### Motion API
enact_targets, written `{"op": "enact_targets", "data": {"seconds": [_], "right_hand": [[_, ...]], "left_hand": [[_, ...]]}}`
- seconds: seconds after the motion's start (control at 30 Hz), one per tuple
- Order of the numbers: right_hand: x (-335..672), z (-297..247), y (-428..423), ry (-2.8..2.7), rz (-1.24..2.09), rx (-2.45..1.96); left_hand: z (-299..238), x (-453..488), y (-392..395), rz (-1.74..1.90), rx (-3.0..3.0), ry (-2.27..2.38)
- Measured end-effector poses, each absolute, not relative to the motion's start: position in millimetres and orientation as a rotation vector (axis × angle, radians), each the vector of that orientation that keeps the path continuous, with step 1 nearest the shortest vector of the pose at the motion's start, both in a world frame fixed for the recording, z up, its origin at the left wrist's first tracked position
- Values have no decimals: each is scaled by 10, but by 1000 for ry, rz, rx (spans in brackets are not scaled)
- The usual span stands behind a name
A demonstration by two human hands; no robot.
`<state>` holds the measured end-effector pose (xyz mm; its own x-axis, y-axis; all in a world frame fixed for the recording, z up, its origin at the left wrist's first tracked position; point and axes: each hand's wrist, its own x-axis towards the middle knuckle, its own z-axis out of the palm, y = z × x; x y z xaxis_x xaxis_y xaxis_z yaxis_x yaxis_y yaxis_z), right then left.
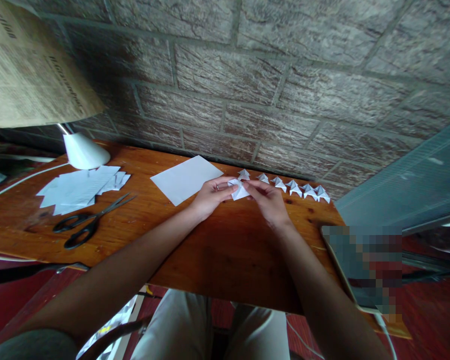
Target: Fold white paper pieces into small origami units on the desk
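Note:
Between my two hands, above the wooden table, is a small piece of folded white paper (240,192). My left hand (212,197) pinches its left side, and a ring shows on one finger. The paper's right side is in the fingers of my right hand (269,201). Just behind my hands, several folded paper pieces (294,188) with pointed tips stand in a row along the table's back edge. A plain white sheet (185,180) lies flat to the left of my left hand.
Black-handled scissors (92,225) lie on the left of the table (217,255), near a pile of cut papers (80,189). Behind the pile stands a white lamp base (85,151) with a printed shade. A tablet-like device (345,260) with a cable rests at the right edge. A brick-patterned wall (225,90) rises behind.

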<state>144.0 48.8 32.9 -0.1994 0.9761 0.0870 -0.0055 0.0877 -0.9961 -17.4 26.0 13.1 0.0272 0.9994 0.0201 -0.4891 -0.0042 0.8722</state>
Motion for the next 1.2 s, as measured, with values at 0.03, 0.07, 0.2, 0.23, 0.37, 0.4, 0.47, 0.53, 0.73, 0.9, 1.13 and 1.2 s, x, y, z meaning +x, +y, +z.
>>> {"op": "enact_targets", "data": {"seconds": [0.03, 0.07, 0.2, 0.23, 0.37, 0.4, 0.47, 0.53, 0.73, 0.9, 1.13, 1.2], "right_hand": [[1439, 329, 487, -1402, 1285, -1041], [1439, 330, 485, -1407, 1281, -1043], [1446, 340, 483, -1443, 1255, -1063], [1450, 343, 483, -1457, 1252, -1065], [1468, 351, 481, -1504, 1259, -1058], [1474, 353, 480, -1515, 1258, -1055], [1486, 358, 480, -1541, 1242, -1055], [1498, 360, 483, -1572, 1219, -1063], [1530, 352, 507, -1621, 1237, -1066], [1561, 359, 519, -1631, 1279, -1089], [1616, 335, 554, -1681, 1322, -1129], [1620, 336, 554, -1703, 1339, -1136]], "left_hand": [[134, -175, 260, 1393, 846, 802], [139, -176, 260, 1389, 843, 803], [149, -176, 256, 1381, 810, 799], [148, -175, 255, 1380, 804, 803], [136, -167, 251, 1365, 806, 827], [133, -166, 250, 1361, 808, 830], [125, -167, 251, 1358, 819, 842], [117, -175, 255, 1356, 847, 867], [100, -211, 259, 1335, 983, 953], [92, -206, 256, 1325, 1020, 953], [81, -203, 264, 1310, 1043, 940], [80, -204, 267, 1305, 1048, 955]]}}
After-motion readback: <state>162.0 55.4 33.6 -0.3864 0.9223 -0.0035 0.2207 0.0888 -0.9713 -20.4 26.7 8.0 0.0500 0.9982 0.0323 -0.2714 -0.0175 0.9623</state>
